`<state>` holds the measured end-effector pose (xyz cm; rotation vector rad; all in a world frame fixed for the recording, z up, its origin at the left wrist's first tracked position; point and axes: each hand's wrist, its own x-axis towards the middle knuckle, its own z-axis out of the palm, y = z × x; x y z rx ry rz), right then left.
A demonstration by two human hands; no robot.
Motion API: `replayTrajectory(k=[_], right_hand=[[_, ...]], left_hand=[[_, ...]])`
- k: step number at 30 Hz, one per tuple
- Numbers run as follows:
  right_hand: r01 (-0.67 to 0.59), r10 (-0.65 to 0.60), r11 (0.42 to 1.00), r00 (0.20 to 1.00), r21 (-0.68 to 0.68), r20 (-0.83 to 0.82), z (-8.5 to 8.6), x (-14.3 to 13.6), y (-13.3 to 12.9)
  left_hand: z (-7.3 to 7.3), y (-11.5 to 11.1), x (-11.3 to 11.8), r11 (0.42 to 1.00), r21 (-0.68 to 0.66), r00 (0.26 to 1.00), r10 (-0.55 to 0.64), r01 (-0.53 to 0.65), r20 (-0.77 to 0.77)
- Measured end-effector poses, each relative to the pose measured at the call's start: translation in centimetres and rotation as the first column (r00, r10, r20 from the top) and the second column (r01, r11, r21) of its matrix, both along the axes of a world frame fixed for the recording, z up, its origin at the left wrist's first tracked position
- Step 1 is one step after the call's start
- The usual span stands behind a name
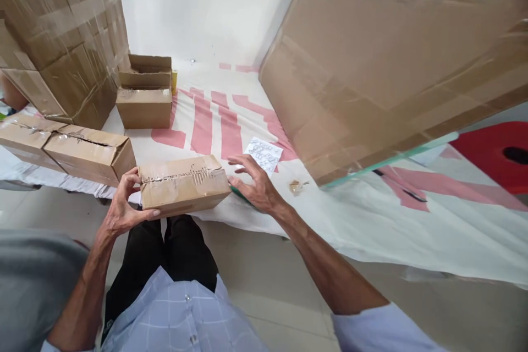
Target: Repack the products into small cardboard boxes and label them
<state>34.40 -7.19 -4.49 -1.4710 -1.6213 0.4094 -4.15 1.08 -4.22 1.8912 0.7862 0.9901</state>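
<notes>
One small carton (pixel 183 187) is jutting over the front edge of the worktop (pixel 358 231); the grip of the left hand (pixel 121 206) is pinching its left end; that of the right hand (pixel 260 187) is hanging spread by its right end (whether touching, I cannot tell); two similar cartons (pixel 88 149) are lining that edge leftward; pink-and-white cloth (pixel 247 80) is covering the worktop before a white wall (pixel 198 5).

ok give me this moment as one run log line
left hand: grips box by left end | right hand: open at box's right end, contact unclear | patterned sheet: on cloth beyond right hand
</notes>
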Motion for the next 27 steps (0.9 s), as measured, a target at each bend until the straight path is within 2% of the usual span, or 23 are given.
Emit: replayTrajectory(k=[4, 9, 12, 17, 20, 23, 25, 27], right_hand=[[-0.193, 0.19, 0.979, 0.98, -0.057, -0.063, 3.4, -0.9, 2.8], [-0.341, 0.306, 0.925, 0.931, -0.17, -0.201, 5.0, -0.4, 3.8], [-0.337, 0.286, 0.918, 0.928, -0.211, -0.237, 5.5, -0.4, 3.7], [-0.231, 0.181, 0.952, 0.955, -0.201, -0.237, 5.4, -1.0, 4.3], [-0.122, 0.083, 0.975, 0.975, -0.186, -0.207, 5.2, -1.7, 5.0], [0.037, -0.047, 0.994, 0.994, -0.104, -0.102, 6.1, -2.8, 4.7], [-0.016, 0.015, 0.998, 1.0, -0.065, -0.014, 7.3, -3.7, 3.5], [-0.205, 0.212, 0.975, 0.973, -0.089, 0.088, 8.7, -4.6, 1.7]], left_hand=[[0.0, 0.2, -0.4, 1.0, 0.014, 1.0, 0.001, -0.001, -0.009], [0.4, 0.1, -0.9, 0.999, 0.039, 0.997, 0.017, -0.014, -0.078], [1.0, 0.0, -1.1, 0.998, 0.054, 0.99, -0.014, 0.022, -0.14], [1.8, 0.0, -0.8, 0.997, 0.042, 0.982, -0.051, 0.06, -0.181], [1.8, -0.1, -0.6, 0.998, 0.034, 0.976, -0.046, 0.055, -0.212], [1.7, -0.4, -0.6, 0.998, 0.035, 0.973, -0.038, 0.048, -0.229], [1.6, -0.6, -0.7, 0.998, 0.035, 0.971, -0.037, 0.047, -0.235], [1.6, -0.7, -0.9, 0.998, 0.031, 0.969, -0.037, 0.046, -0.242]])
